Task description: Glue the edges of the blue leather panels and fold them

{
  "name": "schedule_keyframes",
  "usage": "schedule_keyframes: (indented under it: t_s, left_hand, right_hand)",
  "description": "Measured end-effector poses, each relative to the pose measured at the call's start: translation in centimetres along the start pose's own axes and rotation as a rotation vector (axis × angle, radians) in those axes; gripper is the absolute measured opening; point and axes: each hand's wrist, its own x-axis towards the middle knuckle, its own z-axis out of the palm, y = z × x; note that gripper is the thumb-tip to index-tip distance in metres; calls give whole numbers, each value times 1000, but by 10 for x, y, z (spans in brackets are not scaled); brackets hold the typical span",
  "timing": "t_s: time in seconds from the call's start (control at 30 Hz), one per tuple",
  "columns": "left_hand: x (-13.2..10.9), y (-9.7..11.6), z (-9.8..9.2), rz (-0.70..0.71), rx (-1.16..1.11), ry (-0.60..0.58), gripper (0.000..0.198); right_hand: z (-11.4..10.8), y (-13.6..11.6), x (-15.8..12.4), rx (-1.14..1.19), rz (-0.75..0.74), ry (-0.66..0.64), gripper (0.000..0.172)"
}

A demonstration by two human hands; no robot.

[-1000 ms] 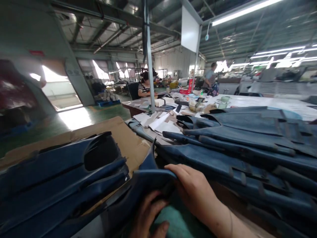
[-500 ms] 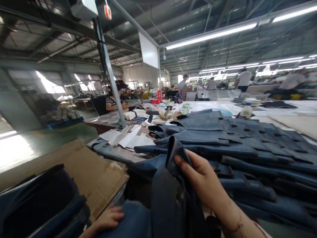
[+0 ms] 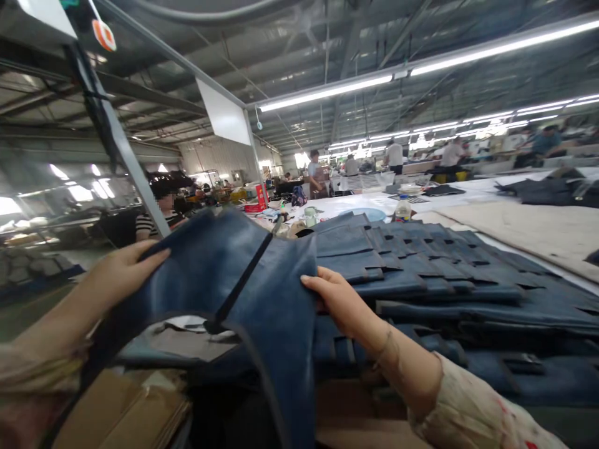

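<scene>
A dark blue leather piece point(image 3: 276, 293), crossed by a black strip point(image 3: 246, 274), is held up and spread between my two hands. My left hand point(image 3: 128, 268) grips its left edge, thumb on the near side. At the opposite edge, my right hand point(image 3: 334, 296) pinches the leather between thumb and fingers. The piece curves like an arch, and its lower ends hang down out of view. Just beyond my right hand, many similar blue leather pieces point(image 3: 421, 262) lie in overlapping rows on the table.
A cardboard box point(image 3: 121, 405) stands below my left arm. Farther back on the white table are a bottle point(image 3: 403, 209), a green cup point(image 3: 311, 216) and a pale blue round item point(image 3: 367, 214). A metal post point(image 3: 126, 143) rises at left. Several people work in the background.
My left hand has risen from the lower left and now holds the leather piece. The piece, folded in my right hand before, is opened out. My view has turned right.
</scene>
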Motion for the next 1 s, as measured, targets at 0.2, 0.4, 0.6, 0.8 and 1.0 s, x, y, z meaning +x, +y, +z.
schedule_keyframes:
  t_s: [0.2, 0.4, 0.6, 0.8, 1.0]
  left_hand:
    - [87, 143, 25, 492, 312, 224, 36]
    - [134, 234, 105, 619, 251, 274, 26]
    - [138, 273, 194, 685, 176, 191, 27]
    - [138, 282, 250, 733, 150, 195, 27]
    - [127, 285, 292, 714, 12, 4, 29]
  right_hand:
    - [-6, -24, 48, -28, 120, 24, 16]
    - [-39, -33, 106, -115, 180, 142, 25]
    - [-94, -16, 137, -263, 318, 173, 19]
    - [-127, -1, 147, -378, 438, 167, 24]
    - [-133, 4, 148, -660, 508, 66, 33]
